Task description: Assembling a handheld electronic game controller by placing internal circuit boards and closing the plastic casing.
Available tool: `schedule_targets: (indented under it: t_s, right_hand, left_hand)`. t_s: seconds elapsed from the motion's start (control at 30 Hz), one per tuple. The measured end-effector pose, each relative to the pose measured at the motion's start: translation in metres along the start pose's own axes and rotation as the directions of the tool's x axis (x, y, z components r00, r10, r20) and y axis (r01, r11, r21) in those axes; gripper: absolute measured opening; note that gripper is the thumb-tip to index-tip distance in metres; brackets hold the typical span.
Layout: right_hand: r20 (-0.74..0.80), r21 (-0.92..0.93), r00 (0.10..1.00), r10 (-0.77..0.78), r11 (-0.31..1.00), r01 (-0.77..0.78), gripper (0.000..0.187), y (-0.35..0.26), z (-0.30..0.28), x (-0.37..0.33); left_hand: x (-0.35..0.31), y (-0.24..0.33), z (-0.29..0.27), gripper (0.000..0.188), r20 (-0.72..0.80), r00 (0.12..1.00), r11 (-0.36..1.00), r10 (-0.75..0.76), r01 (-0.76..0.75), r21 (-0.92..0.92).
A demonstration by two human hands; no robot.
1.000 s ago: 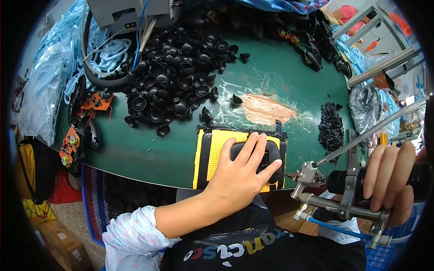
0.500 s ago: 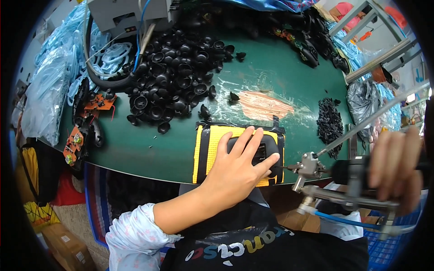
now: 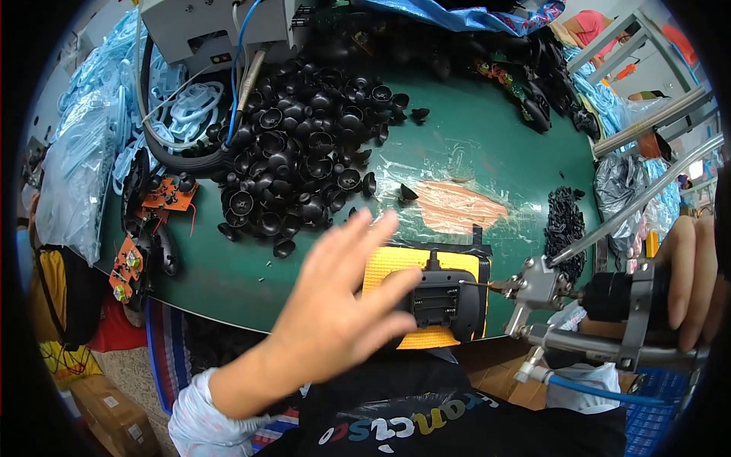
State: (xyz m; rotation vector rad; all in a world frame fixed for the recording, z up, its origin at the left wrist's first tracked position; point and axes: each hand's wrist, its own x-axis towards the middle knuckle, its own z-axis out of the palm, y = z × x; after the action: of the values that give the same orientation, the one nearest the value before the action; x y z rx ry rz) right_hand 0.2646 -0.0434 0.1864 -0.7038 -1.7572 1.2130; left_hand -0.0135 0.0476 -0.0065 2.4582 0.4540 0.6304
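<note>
A black plastic housing (image 3: 470,311) lies on a yellow ribbed pad (image 3: 387,263) at the table's front edge. Its battery compartment faces up, with springs visible. My left hand (image 3: 327,305) hovers at the pad's left side, fingers spread and slightly blurred, holding nothing. Part of the pad and the housing's left edge are behind it. At the right, my right hand (image 3: 689,278) is wrapped round the black body of a power screwdriver (image 3: 605,297) with a metal head and feed tube. The screwdriver's thin tip points left, at the housing's right edge; whether it touches, I cannot tell.
Black cup-shaped parts (image 3: 285,152) are heaped left of centre on the green table (image 3: 487,156). Orange circuit boards (image 3: 166,195) lie at the left, below a grey machine (image 3: 213,34). Small black pieces (image 3: 563,217) are piled at the right. A blue basket (image 3: 655,415) stands below.
My left hand has lifted off the housing and moved left and down, uncovering the battery compartment. My right hand remains at the screwdriver. The whole view has shifted slightly.
</note>
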Motion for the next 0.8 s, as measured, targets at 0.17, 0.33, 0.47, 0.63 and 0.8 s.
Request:
schedule_targets:
  t_s: [0.17,0.33,0.47,0.63,0.8]
  right_hand:
    - [-0.052,-0.065,0.995,0.086,0.994,-0.089,0.025,0.013,0.003,0.006]
    - [-0.112,-0.151,0.982,0.154,0.974,-0.170,0.026,0.015,0.013,0.008]
    - [-0.178,-0.216,0.963,0.204,0.946,-0.241,0.028,0.018,0.022,0.007]
    - [-0.270,-0.353,0.962,0.031,0.927,-0.129,0.028,0.029,0.039,0.011]
    - [-0.006,-0.029,0.989,-0.148,0.989,0.148,0.023,0.041,0.011,0.001]
  left_hand:
    - [-0.015,0.009,0.023,0.050,0.119,0.993,0.978,-0.008,0.033,-0.206]
    - [-0.016,0.004,0.040,0.043,0.112,0.994,0.962,-0.005,0.036,-0.272]
    - [-0.015,0.002,0.046,0.038,0.081,0.997,0.952,0.003,0.022,-0.307]
    - [-0.017,0.006,0.050,0.039,0.029,0.999,0.962,-0.017,0.024,-0.271]
    - [-0.014,0.007,0.060,0.035,-0.074,0.997,0.975,0.016,-0.032,-0.219]
